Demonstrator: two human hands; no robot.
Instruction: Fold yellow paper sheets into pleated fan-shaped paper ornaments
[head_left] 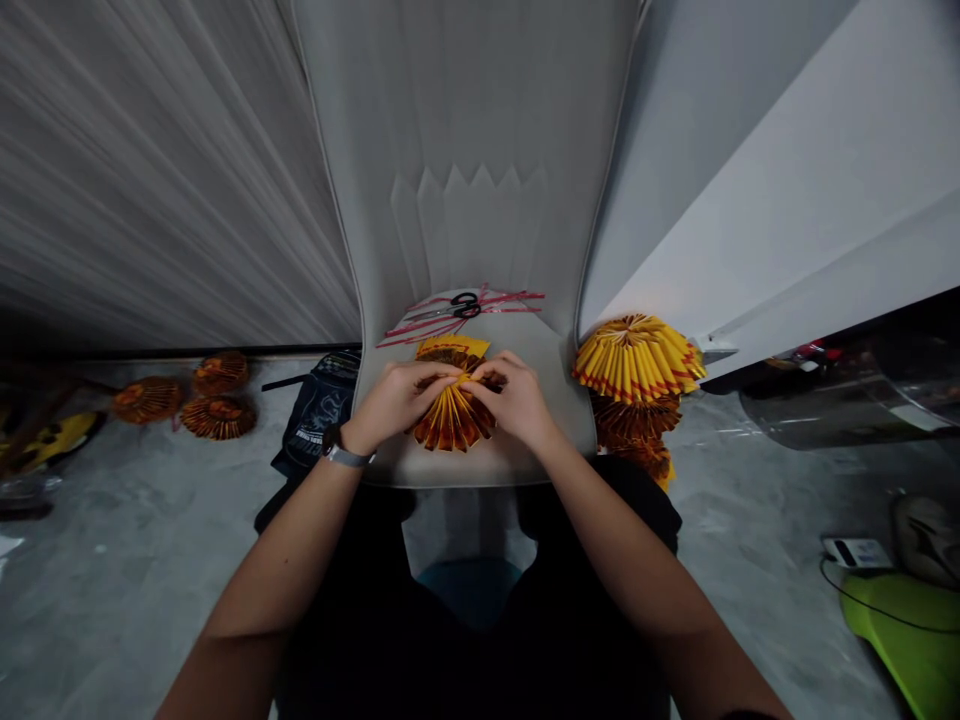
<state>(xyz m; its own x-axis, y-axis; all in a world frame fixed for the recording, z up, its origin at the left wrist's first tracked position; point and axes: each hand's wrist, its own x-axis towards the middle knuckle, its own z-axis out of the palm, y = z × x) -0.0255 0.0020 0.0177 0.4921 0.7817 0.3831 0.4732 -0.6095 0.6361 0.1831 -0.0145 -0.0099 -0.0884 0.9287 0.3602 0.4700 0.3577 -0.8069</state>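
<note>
A pleated gold and yellow paper fan (453, 418) lies on the seat of a grey chair (551, 375), spread out in folds toward me. My left hand (397, 398) pinches it near its centre from the left, and my right hand (517, 395) pinches the same spot from the right, the fingertips of both nearly meeting. Just behind the fan, black-handled scissors (466, 305) rest on several red strips (427, 325) on the seat.
Yellow and gold pleated papers (637, 358) are stacked right of the chair. Several round pleated pieces (218, 417) lie on the floor at left, near a dark bag (321, 410). A green stool (904, 630) and a white power strip (856, 552) are at far right.
</note>
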